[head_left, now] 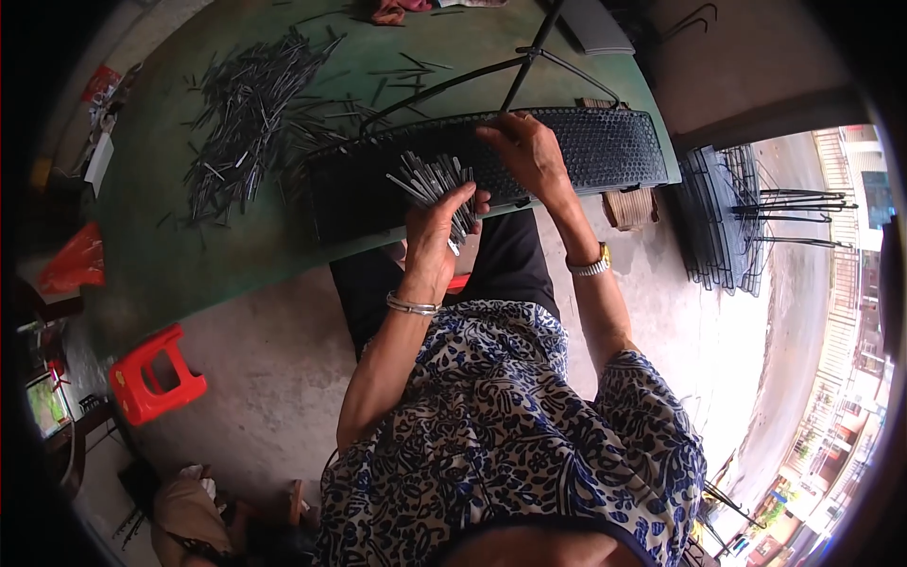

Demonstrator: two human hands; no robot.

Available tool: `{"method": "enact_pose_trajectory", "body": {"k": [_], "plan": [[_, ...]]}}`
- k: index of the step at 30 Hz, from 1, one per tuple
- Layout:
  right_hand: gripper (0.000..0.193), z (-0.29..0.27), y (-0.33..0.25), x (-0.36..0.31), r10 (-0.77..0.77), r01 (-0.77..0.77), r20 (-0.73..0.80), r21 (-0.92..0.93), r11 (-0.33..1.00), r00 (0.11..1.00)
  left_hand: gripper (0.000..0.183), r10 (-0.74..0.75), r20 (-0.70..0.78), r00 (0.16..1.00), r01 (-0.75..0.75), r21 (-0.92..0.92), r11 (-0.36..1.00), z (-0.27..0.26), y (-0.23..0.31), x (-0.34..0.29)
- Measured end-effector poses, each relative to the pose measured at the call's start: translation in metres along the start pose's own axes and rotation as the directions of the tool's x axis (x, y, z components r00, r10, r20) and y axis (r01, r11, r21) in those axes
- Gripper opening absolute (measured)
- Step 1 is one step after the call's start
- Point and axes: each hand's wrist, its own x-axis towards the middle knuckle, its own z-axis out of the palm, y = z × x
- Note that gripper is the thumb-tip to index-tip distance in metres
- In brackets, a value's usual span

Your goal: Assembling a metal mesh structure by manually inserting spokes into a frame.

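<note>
A bundle of thin grey metal strips [430, 178] is gripped in my left hand [433, 236], fanning out past the fingers. My right hand [531, 156] hovers over a long black mesh panel [605, 151], its thumb and fingers closed in a pinch. Whatever may be between those fingertips is too small to make out. The panel lies along the near edge of the green table [142, 246], with bent black rods [444, 85] rising from its far side. Farther left, a large heap of similar strips [248, 118] spreads over the tabletop.
Folded cardboard [629, 210] sticks out from beneath the panel. Black wire racks [723, 217] are stacked to the right. A red plastic stool [156, 376] stands on the floor at left, below a red bag [76, 260]. A grey flat object [597, 26] rests at the far table edge.
</note>
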Motion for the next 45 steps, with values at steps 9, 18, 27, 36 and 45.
{"method": "enact_pose_trajectory", "body": {"k": [9,18,27,36,45], "plan": [[0.013,-0.025,-0.028,-0.023,0.059,-0.297,0.371,0.627,0.720,0.927,0.016,0.000,0.004,1.000,0.000,0.004,1.000,0.004,0.002,0.002],[0.008,0.016,0.024,0.012,0.046,0.025,-0.393,0.174,0.984,0.918,0.015,-0.045,0.090,0.995,0.059,-0.157,0.986,0.010,0.001,0.006],[0.010,0.016,0.018,0.008,-0.034,0.044,-0.278,0.029,0.999,0.960,0.014,-0.032,0.060,0.998,0.036,-0.059,0.998,0.005,-0.002,0.007],[0.013,0.006,0.026,0.008,-0.164,0.143,-0.154,-0.138,0.980,0.974,0.016,-0.034,0.064,0.997,0.039,-0.065,0.997,0.014,-0.002,-0.001],[0.021,0.011,0.027,-0.005,-0.026,0.007,-0.230,-0.080,0.997,0.973,0.014,-0.027,0.055,0.998,0.028,-0.019,0.999,0.012,-0.003,0.000]]}}
